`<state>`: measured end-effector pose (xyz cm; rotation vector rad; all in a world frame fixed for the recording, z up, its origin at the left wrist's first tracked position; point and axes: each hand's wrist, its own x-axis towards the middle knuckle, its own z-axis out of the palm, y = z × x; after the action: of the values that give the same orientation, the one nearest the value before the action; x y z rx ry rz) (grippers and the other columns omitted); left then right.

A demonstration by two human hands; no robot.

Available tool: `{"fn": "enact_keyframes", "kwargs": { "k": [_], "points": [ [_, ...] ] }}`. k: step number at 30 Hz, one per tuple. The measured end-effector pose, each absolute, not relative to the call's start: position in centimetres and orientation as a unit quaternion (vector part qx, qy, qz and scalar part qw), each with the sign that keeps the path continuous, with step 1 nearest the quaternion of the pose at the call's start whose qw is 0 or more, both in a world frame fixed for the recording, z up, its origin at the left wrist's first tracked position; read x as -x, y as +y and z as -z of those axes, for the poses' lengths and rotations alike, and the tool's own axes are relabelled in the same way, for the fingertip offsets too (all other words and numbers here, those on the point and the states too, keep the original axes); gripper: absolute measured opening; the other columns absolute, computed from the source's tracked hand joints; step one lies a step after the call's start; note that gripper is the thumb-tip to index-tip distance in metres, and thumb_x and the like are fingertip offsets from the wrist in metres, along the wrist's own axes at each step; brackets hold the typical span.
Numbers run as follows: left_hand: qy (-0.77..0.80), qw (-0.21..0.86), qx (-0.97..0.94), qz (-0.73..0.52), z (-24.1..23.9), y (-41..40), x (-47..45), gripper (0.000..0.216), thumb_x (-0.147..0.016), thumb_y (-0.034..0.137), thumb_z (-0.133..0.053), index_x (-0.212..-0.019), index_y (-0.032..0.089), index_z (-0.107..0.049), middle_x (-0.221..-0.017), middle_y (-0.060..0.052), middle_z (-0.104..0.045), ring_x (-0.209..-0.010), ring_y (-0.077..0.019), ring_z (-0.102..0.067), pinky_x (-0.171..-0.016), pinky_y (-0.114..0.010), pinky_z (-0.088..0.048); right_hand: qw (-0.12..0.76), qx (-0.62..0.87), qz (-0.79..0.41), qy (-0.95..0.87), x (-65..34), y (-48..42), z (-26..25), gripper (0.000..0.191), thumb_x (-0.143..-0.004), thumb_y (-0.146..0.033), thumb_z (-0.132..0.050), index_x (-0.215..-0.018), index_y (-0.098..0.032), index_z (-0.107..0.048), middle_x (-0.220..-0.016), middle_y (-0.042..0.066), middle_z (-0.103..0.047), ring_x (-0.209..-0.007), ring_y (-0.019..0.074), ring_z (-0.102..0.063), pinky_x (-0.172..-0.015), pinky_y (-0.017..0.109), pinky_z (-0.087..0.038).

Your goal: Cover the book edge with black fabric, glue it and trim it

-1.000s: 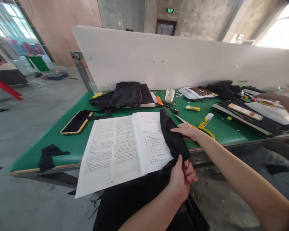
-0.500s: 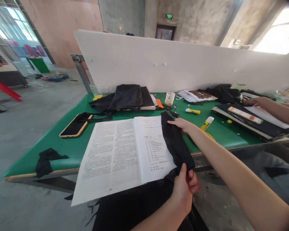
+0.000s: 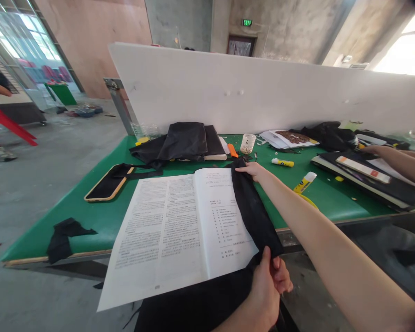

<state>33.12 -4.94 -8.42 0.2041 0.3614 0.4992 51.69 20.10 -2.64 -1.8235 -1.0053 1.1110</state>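
Note:
An open book [image 3: 180, 226] with printed pages lies over the front edge of the green table [image 3: 100, 216]. A black cloth strip [image 3: 252, 207] runs along the book's right edge. My left hand [image 3: 271, 281] pinches the strip's near end below the table edge. My right hand [image 3: 251, 169] rests on the strip's far end, fingers laid flat on it, arm stretched across the table. More black cloth [image 3: 193, 299] hangs below the book toward my lap.
On the table lie folded black cloth on a book [image 3: 183, 140], a phone [image 3: 105, 183], a black scrap [image 3: 64, 233], an orange cutter [image 3: 232, 150], a plastic cup [image 3: 247, 143], glue sticks [image 3: 282, 162], yellow scissors [image 3: 309, 199]. Another person's arm [image 3: 397, 159] works at the right. A white panel [image 3: 263, 92] stands behind.
My right hand has slid farther up the strip toward its far end. My left hand has drawn the near end slightly lower and nearer. The view shifted a little.

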Motion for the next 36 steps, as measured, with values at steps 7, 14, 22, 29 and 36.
{"fn": "enact_keyframes", "kwargs": {
  "k": [7,14,22,29,36],
  "points": [
    [0.223,0.934,-0.136,-0.244,9.0,-5.0,-33.4,0.058,-0.059,0.072,-0.064,-0.059,0.019,-0.04,-0.043,0.01,-0.025,-0.039,-0.0049,-0.02,-0.051,-0.027,-0.012,0.41,0.748,-0.231,-0.468,-51.5,20.8,3.4,0.049,-0.077,-0.042,-0.068,-0.114,-0.012,-0.056,-0.109,0.01,-0.061,-0.097,0.0227,-0.059,-0.087,0.04,-0.047],
    [0.268,0.924,-0.139,-0.235,9.1,-4.8,-33.4,0.063,-0.05,0.076,-0.065,-0.06,0.019,-0.04,-0.043,0.011,-0.027,-0.04,-0.0044,-0.02,-0.051,-0.026,-0.013,0.42,0.732,-0.043,-0.535,-50.8,17.8,1.2,0.051,-0.093,-0.052,-0.031,-0.132,-0.02,-0.039,-0.135,0.009,-0.047,-0.124,0.0192,-0.044,-0.105,0.036,-0.033],
    [0.282,0.911,-0.173,-0.246,8.8,-5.2,-33.4,0.061,-0.056,0.077,-0.06,-0.061,0.019,-0.041,-0.044,0.011,-0.025,-0.041,-0.0053,-0.018,-0.05,-0.027,-0.01,0.214,0.754,-0.1,-0.613,-49.6,12.8,3.6,0.079,-0.088,-0.065,-0.028,-0.141,-0.008,-0.033,-0.149,0.017,-0.025,-0.139,0.0267,-0.02,-0.113,0.041,-0.017],
    [0.27,0.91,-0.174,-0.261,8.9,-5.0,-33.6,0.058,-0.061,0.074,-0.06,-0.061,0.019,-0.04,-0.044,0.012,-0.022,-0.04,-0.0047,-0.019,-0.049,-0.025,-0.015,0.115,0.714,-0.081,-0.686,-46.2,12.8,5.4,0.083,-0.086,-0.068,-0.026,-0.147,-0.012,-0.022,-0.153,0.009,-0.016,-0.141,0.0227,-0.011,-0.115,0.04,-0.005],
    [0.303,0.881,-0.214,-0.293,8.7,-5.4,-33.8,0.06,-0.063,0.076,-0.056,-0.06,0.018,-0.04,-0.045,0.011,-0.024,-0.04,-0.0038,-0.023,-0.048,-0.025,-0.018,0.084,0.721,-0.052,-0.686,-46.2,14.0,5.4,0.083,-0.088,-0.067,-0.015,-0.147,-0.009,-0.02,-0.153,0.009,-0.014,-0.141,0.0204,-0.01,-0.115,0.039,-0.006]
  ]
}}
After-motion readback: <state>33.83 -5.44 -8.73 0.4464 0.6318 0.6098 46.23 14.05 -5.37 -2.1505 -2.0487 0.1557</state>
